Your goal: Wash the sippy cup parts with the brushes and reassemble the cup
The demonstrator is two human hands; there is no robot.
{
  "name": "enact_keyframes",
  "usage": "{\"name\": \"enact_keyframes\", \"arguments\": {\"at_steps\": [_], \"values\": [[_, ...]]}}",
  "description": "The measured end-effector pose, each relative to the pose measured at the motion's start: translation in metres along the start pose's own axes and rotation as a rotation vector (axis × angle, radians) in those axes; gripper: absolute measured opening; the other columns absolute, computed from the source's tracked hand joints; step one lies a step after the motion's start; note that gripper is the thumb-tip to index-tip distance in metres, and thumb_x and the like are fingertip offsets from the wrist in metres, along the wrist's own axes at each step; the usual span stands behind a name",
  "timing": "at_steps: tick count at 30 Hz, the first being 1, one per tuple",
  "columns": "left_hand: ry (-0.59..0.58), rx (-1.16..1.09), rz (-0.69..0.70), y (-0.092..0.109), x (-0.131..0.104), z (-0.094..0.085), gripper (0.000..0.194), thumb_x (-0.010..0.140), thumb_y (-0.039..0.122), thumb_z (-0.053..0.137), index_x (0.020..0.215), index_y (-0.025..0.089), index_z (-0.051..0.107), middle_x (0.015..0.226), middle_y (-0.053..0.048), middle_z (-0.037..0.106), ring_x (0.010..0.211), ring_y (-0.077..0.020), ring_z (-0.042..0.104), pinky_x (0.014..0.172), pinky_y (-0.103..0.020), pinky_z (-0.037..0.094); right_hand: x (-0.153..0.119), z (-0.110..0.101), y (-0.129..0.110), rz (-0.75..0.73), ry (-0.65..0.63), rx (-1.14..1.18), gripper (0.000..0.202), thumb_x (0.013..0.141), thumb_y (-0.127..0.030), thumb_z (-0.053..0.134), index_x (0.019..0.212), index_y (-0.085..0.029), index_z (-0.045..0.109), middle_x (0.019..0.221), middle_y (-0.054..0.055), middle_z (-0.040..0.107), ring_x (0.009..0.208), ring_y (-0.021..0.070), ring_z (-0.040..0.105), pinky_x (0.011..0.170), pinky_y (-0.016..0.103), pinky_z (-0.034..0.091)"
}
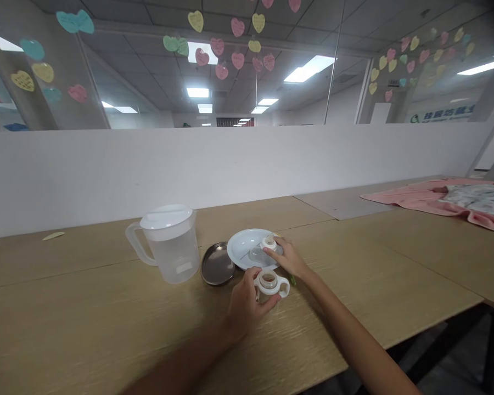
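My left hand (247,302) is closed around a baby bottle (269,282) with white side handles. The bottle's top is uncovered, and its round mouth faces up. Farther off, my right hand (288,257) has its fingers closed on a white bottle nipple with its collar (269,242), over the white plate (239,241). A clear cap (256,254) appears to lie on that plate beside the nipple. Partly under the plate's left edge sits a round metal dish (217,265).
A lidded clear plastic pitcher (175,252) stands left of the metal dish. Something green (293,280) shows by my right wrist. Pink cloth (420,198) covers the far right of the wooden table (107,318). A white wall (189,164) with glass above runs behind.
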State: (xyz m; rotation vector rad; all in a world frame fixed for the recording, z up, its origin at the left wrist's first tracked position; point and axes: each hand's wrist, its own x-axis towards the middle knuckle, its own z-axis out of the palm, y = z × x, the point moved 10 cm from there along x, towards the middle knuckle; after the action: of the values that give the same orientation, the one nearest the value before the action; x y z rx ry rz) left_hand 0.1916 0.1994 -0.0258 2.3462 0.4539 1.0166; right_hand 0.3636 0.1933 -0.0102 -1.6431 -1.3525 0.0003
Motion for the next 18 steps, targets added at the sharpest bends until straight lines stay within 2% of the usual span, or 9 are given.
{"name": "enact_keyframes", "arguments": {"at_steps": [2, 5, 8, 11, 14, 18], "values": [[0.011, 0.018, 0.016, 0.002, 0.000, -0.001, 0.055, 0.069, 0.032, 0.070, 0.114, 0.019, 0.043, 0.100, -0.006, 0.064, 0.083, -0.0196, 0.065, 0.071, -0.031, 0.054, 0.000, -0.003, -0.002, -0.021, 0.042, -0.048, 0.046, 0.077, -0.053, 0.058, 0.106, -0.018, 0.062, 0.106, 0.010, 0.063, 0.100, 0.0249, 0.056, 0.090, 0.040, 0.041], [0.053, 0.076, 0.086, 0.011, 0.001, -0.007, 0.062, 0.067, 0.036, 0.071, 0.119, 0.019, 0.041, 0.105, -0.009, 0.062, 0.095, -0.0244, 0.062, 0.079, -0.037, 0.052, -0.001, -0.011, -0.011, -0.092, 0.120, -0.074, 0.047, 0.079, -0.050, 0.058, 0.114, -0.019, 0.058, 0.109, 0.010, 0.063, 0.102, 0.0252, 0.056, 0.090, 0.041, 0.043], [0.176, 0.103, 0.157, 0.027, 0.007, -0.030, 0.071, 0.069, 0.042, 0.069, 0.126, 0.017, 0.035, 0.113, -0.013, 0.056, 0.106, -0.0286, 0.056, 0.089, -0.045, 0.047, -0.007, -0.023, -0.029, -0.199, 0.229, -0.136, 0.042, 0.081, -0.045, 0.057, 0.116, -0.020, 0.056, 0.107, 0.010, 0.064, 0.099, 0.0257, 0.057, 0.089, 0.042, 0.044], [0.248, 0.059, 0.137, 0.039, 0.019, -0.055, 0.059, 0.079, 0.039, 0.060, 0.128, 0.018, 0.034, 0.117, -0.012, 0.053, 0.110, -0.0263, 0.052, 0.095, -0.046, 0.042, -0.016, -0.031, -0.050, -0.316, 0.333, -0.168, 0.039, 0.080, -0.041, 0.059, 0.113, -0.021, 0.056, 0.108, 0.011, 0.063, 0.101, 0.0269, 0.057, 0.089, 0.043, 0.045], [0.174, 0.067, 0.144, 0.055, 0.034, -0.061, 0.050, 0.084, 0.038, 0.055, 0.129, 0.021, 0.039, 0.126, -0.011, 0.051, 0.117, -0.0249, 0.048, 0.099, -0.042, 0.040, -0.031, -0.037, -0.067, -0.438, 0.433, -0.136, 0.042, 0.078, -0.036, 0.063, 0.116, -0.023, 0.052, 0.112, 0.011, 0.061, 0.106, 0.0273, 0.056, 0.093, 0.044, 0.044], [0.013, 0.122, 0.330, 0.081, 0.042, -0.044, 0.052, 0.086, 0.040, 0.054, 0.133, 0.023, 0.040, 0.135, -0.010, 0.048, 0.124, -0.0253, 0.045, 0.104, -0.043, 0.038, -0.050, -0.038, -0.076, -0.563, 0.507, -0.121, 0.046, 0.077, -0.037, 0.063, 0.120, -0.024, 0.049, 0.110, 0.012, 0.062, 0.103, 0.0284, 0.058, 0.090, 0.045, 0.047]]}}
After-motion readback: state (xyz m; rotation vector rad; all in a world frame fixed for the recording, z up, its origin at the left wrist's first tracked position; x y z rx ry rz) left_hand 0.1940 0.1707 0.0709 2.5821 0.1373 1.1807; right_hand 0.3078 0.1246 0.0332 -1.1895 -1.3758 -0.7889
